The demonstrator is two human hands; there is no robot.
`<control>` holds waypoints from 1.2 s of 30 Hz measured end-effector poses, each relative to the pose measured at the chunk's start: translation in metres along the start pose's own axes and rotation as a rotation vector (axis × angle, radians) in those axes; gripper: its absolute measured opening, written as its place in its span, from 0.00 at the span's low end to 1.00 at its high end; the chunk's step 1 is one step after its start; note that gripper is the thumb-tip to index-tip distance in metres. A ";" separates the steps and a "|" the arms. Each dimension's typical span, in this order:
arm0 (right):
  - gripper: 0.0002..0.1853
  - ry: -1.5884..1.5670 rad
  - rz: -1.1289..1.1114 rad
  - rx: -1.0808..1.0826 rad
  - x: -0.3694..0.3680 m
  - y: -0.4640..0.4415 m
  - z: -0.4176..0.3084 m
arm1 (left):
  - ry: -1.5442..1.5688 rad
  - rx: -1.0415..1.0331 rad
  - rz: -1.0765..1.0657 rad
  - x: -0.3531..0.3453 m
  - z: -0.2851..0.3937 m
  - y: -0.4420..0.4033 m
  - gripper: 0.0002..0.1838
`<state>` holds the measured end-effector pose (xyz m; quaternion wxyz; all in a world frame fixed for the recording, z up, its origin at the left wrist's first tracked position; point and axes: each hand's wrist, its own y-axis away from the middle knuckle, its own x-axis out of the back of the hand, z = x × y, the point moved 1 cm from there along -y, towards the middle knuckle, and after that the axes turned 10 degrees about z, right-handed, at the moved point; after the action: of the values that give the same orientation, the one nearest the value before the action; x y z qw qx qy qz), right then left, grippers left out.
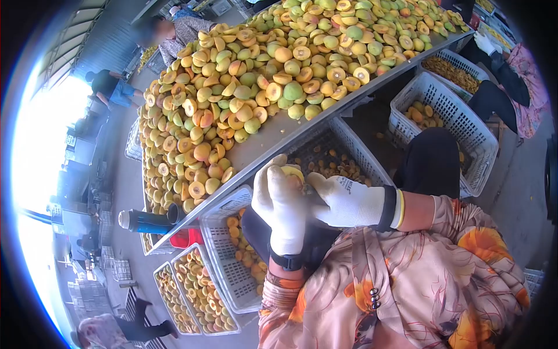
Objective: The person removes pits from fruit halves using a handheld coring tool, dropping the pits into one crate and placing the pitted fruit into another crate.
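Workpiece: yellow-green fruit (293, 173), beside near edge of grey metal table (256, 154).
Left hand (283, 206): white-gloved; fingers gripping fruit.
Right hand (349, 200): white-gloved, beside fruit; finger grip cannot be determined.
Handling: probably light, bruisable, slippery where wet.
Hold: skin side, lightly.

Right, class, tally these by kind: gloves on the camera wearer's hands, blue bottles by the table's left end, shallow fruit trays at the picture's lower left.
White gloves: 2
Blue bottle: 1
Shallow fruit trays: 2
Total: 5
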<state>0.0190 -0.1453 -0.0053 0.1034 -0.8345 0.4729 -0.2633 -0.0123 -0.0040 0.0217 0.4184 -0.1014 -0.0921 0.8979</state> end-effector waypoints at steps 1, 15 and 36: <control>0.16 0.024 -0.004 -0.017 0.004 -0.001 -0.005 | 0.033 0.051 0.007 -0.002 0.003 0.000 0.24; 0.15 0.003 -0.091 -0.093 0.008 -0.017 0.016 | 0.077 -0.042 0.021 -0.018 -0.012 -0.011 0.23; 0.25 0.035 -0.311 -0.294 0.028 -0.035 0.022 | 0.174 0.077 -0.032 -0.030 -0.025 -0.024 0.21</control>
<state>0.0679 -0.1522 0.0007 -0.0696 -0.8988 0.3733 -0.2188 0.0308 -0.0095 0.0067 0.4425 -0.1612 -0.0225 0.8819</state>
